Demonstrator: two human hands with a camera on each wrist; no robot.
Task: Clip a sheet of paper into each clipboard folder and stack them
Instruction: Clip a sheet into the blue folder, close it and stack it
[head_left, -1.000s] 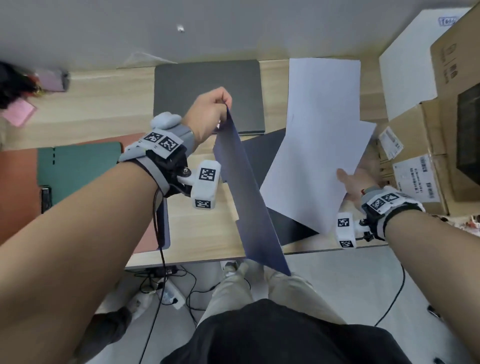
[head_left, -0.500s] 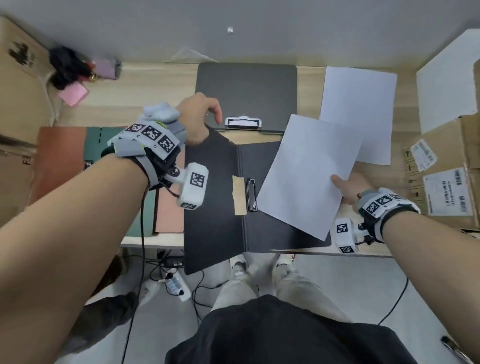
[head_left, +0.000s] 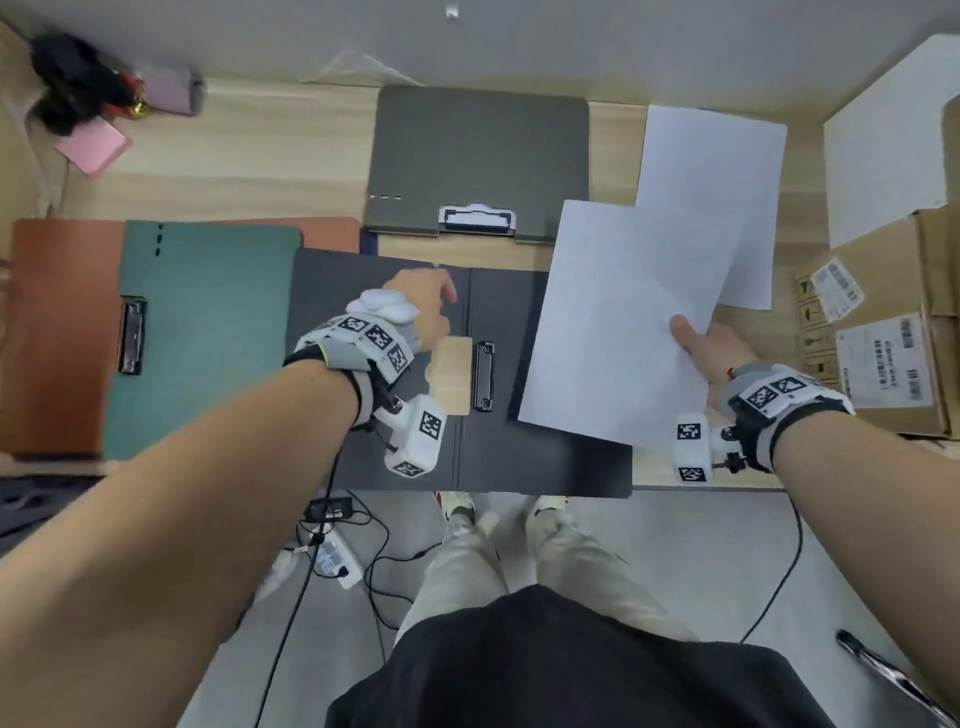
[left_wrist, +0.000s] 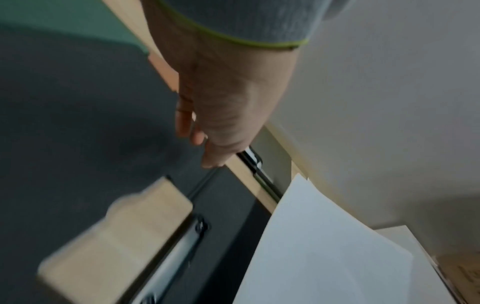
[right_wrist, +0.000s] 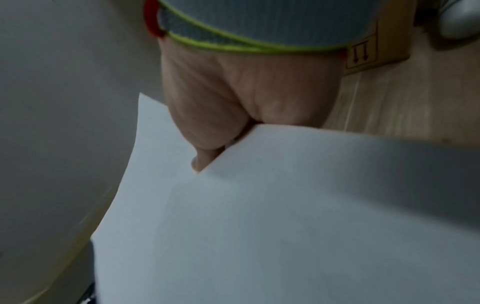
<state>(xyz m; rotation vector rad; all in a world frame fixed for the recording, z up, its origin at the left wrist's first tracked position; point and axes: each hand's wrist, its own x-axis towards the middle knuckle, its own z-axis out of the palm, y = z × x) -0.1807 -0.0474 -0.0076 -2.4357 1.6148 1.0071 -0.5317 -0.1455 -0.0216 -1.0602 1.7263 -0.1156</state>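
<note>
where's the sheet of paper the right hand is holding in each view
Head: the held sheet is right of centre, tilted over the open black folder, its right edge pinched by the right hand.
Left wrist: lower right, beside the folder's clip.
Right wrist: fills the lower half, thumb on top.
Shared landmark: the second sheet on the desk, lower right in the left wrist view.

left hand (head_left: 423, 306) hovers palm-down with fingers loosely curled, while right hand (head_left: 709, 349) pinches with its thumb on top.
</note>
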